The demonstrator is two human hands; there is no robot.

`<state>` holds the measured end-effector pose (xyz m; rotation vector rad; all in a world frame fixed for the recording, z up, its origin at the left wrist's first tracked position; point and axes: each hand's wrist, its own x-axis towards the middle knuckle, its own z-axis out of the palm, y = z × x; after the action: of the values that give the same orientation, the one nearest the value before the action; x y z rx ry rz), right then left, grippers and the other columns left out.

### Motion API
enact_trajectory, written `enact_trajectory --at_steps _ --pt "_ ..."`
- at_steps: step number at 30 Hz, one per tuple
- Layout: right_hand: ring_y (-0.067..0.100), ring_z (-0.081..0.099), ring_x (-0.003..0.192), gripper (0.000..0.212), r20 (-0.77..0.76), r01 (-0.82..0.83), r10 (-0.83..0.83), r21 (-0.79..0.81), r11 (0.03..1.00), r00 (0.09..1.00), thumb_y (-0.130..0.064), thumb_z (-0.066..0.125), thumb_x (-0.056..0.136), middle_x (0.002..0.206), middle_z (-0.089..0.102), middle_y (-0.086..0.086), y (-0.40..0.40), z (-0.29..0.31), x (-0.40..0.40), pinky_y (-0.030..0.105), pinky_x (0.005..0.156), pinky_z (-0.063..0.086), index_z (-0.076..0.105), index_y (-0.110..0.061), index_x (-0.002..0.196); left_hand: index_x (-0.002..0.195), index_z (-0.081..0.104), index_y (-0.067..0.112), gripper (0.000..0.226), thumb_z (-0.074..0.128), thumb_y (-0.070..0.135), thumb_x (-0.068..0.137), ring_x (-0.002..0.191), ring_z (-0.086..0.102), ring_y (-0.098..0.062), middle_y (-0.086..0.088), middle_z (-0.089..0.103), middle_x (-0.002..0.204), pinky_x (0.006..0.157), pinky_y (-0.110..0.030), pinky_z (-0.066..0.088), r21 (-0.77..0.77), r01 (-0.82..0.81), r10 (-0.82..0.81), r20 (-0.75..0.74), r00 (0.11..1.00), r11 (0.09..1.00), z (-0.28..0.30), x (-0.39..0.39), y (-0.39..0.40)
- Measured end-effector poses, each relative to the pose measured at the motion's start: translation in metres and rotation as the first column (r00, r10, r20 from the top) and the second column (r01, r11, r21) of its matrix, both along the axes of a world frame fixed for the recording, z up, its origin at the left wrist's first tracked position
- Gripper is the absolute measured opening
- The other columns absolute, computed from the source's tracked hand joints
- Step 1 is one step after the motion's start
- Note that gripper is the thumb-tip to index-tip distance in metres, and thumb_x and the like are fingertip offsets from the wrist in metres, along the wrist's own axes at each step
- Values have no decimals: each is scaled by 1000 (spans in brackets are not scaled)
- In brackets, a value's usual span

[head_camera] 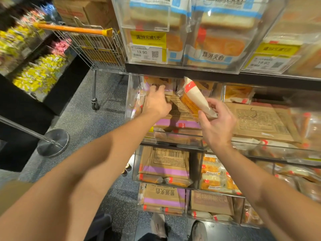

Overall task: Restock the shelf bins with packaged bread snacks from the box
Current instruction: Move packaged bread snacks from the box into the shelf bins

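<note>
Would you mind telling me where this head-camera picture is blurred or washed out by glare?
Head view: the candy display at left is motion-smeared; the clear bins above catch soft glare; wide-angle bending curves the arms; the left hand, right hand and its bread packet stay fairly sharp.

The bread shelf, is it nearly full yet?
Partly. The lower bins already look well packed. The right hand holds one bread pack at the middle bin, not yet laid in. The left hand reaches into the back of that bin, touching packs there; whether it grips one is unclear. The box is out of view, so what is left cannot be told.
</note>
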<state>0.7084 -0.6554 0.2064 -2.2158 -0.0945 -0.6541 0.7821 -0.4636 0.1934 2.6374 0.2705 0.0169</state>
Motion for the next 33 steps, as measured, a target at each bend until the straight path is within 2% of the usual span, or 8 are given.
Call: enact_trajectory --at_steps 4,7,9,12,20,25,31,33 --pt "2 56 92 31 20 -24 23 60 998 1000 -10 73 78 100 68 -10 -11 9 -9 7 82 39 71 -16 108 108 64 26 25 65 23 84 106 61 -21 2 64 111 90 -31 52 -113 -45 56 99 993 993 12 -24 -7" --pt "12 63 92 32 102 0 -9 95 995 995 -7 70 75 100 70 -2 -30 21 -19 24 83 48 72 -13 106 89 55 26 21 66 15 75 78 58 -14 12 59 79 70 -27 43 -275 -6 84 273 958 961 30 -58 -43" --pt "16 64 92 32 149 20 -36 110 994 988 -5 69 73 99 71 1 -51 27 -25 24 83 48 72 -11 104 90 49 22 27 65 13 70 70 53 -18 7 55 77 65 -27 35 -296 91 35 392 919 951 40 -73 -79" --pt "9 62 92 32 150 77 -99 145 986 984 -1 70 73 99 71 1 -95 32 -31 12 84 43 73 -11 104 96 43 24 36 67 19 70 71 58 -23 4 47 100 68 -33 45 -302 182 -19 473 881 936 49 -76 -131" --pt "13 64 96 30 -5 174 -174 -34 984 985 -6 69 77 102 73 -3 -214 21 -3 3 87 34 74 -16 105 93 46 32 34 72 17 76 75 63 -9 8 55 94 77 -39 55 -250 355 -248 375 893 901 26 -57 -253" --pt "19 63 103 31 -145 127 -145 -121 984 979 -6 65 86 111 70 0 -241 11 37 25 92 45 74 -20 112 90 50 33 32 77 26 76 87 64 -15 7 55 102 83 -38 55 -316 226 -150 246 958 922 2 -17 -289" --pt "20 60 107 40 -181 226 -248 -132 965 952 -5 68 86 120 62 3 -245 -11 76 10 90 32 70 -20 123 95 51 36 31 77 25 83 84 65 -5 11 66 89 76 -29 55 -449 67 -7 134 991 891 -16 13 -302" --pt "20 59 112 44 -156 275 -285 -82 958 946 -7 73 84 125 60 4 -240 -15 77 20 100 41 66 -17 126 98 54 39 33 78 24 82 88 66 -6 12 67 90 83 -33 58 -476 27 47 143 989 879 -19 18 -307"
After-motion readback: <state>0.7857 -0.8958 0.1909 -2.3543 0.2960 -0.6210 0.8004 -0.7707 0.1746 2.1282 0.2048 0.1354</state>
